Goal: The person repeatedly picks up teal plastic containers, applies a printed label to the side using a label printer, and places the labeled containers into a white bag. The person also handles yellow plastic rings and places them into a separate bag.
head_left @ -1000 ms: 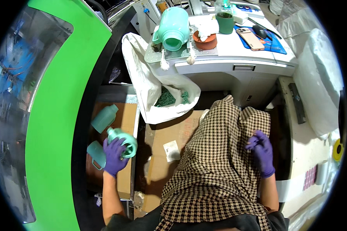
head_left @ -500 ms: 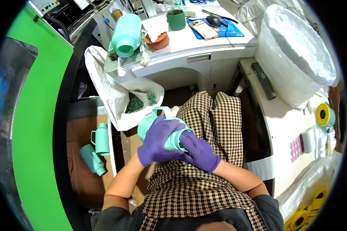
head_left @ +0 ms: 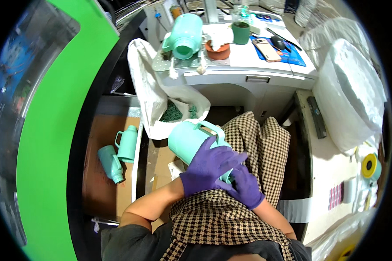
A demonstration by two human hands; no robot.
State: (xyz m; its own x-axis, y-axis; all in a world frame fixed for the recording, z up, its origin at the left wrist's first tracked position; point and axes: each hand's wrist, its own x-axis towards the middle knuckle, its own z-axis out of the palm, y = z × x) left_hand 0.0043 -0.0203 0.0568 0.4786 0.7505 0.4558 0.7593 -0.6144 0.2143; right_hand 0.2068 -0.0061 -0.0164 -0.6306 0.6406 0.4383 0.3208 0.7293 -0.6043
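Observation:
A mint-green plastic jug (head_left: 185,140) with a loop handle lies tilted across my lap, its base toward the upper left and its mouth end toward the lower right. My purple-gloved left hand (head_left: 207,168) is wrapped over its body near the neck. At the mouth rim, my gloved right hand (head_left: 247,188) has its fingers curled against the jug. Most of the mouth is hidden by both hands, so whether the right fingers also hold something small does not show. A checked apron (head_left: 261,143) covers my lap under the jug.
Two similar jugs (head_left: 127,143) lie in a cardboard-lined bin at left. A white sack (head_left: 146,87) holds green scraps. On the desk (head_left: 235,77) stand a larger green jug (head_left: 185,35), a phone (head_left: 266,50) and a mouse. To the right is a bench (head_left: 331,174) with a big white bag (head_left: 348,100).
The whole view has shifted, so the surroundings appear farther right. The jug has turned in my hands: more of its body shows, and its mouth is now mostly covered.

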